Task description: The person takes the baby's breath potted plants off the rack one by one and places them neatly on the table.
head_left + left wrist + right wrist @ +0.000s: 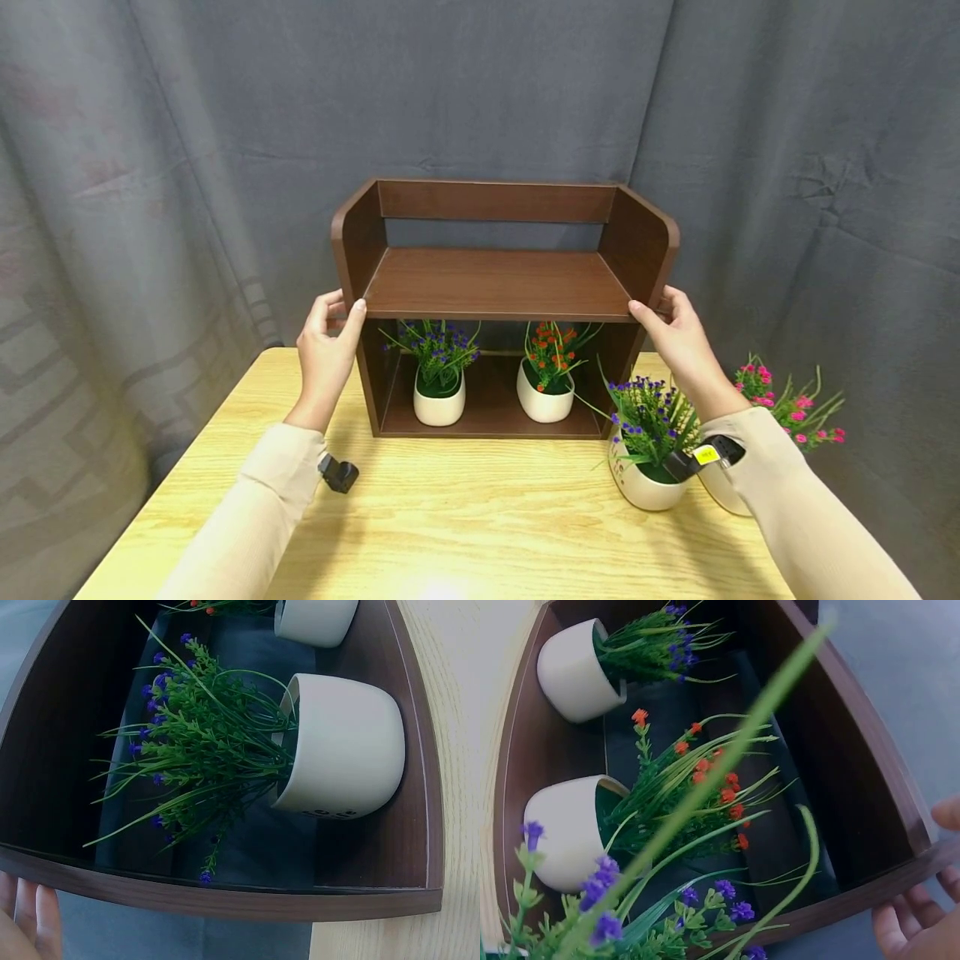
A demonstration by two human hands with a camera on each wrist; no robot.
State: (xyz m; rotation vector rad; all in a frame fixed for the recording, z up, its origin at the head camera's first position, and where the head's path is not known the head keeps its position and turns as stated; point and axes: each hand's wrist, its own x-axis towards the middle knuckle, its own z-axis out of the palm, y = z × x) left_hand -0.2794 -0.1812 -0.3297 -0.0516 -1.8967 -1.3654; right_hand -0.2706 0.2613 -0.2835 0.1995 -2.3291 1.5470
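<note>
A dark brown two-tier wooden shelf [495, 282] stands on the table in the head view. My left hand [327, 350] grips its left side panel, thumb on the front edge and fingers around the outside. On the opposite side panel, my right hand [686, 350] holds in the same way, at about the same height. Inside the lower tier sit two white pots of artificial flowers: a purple-flowered one [439, 400] at left and an orange-red-flowered one [546, 398] at right. In the left wrist view, fingers [46, 919] show against the outside of the panel.
Beside the shelf's right front, under my right forearm, stand another purple-flowered pot [648, 479] and a pink-flowered plant [795, 412], partly hidden by the sleeve. The light wood table [450, 517] extends in front. Grey curtains [510, 92] hang behind and at both sides.
</note>
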